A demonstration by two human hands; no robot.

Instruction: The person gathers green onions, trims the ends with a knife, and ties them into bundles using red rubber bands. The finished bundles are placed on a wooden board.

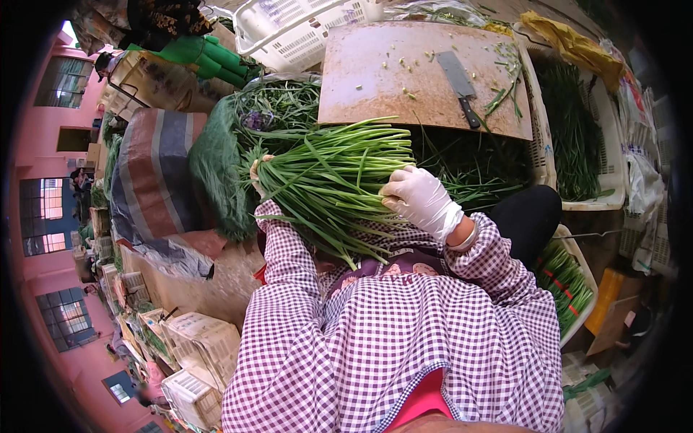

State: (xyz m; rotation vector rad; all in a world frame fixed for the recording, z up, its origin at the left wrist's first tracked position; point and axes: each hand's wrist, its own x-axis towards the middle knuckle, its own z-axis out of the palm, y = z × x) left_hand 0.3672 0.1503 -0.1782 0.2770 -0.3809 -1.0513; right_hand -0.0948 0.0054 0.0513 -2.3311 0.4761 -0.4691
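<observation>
A large loose bunch of long green Chinese chives [325, 168] lies across my lap, its pale cut ends towards the right. My left hand [259, 172] grips the bunch at its left end; the leaves hide most of that hand. At the right end my right hand [419, 197], in a white disposable glove, pinches some stems near their tips. Just beyond the bunch, a cleaver [459, 86] with a black handle rests on a worn cutting board [379, 92], among small cut bits of stem.
A white plastic crate [590, 203] of greens stands at right, near a tub of banded bundles [563, 287]. A striped woven sack [154, 173] and green netting [216, 162] are on the left. White crates [303, 40] stand behind the board; more crates [200, 346] are lower left.
</observation>
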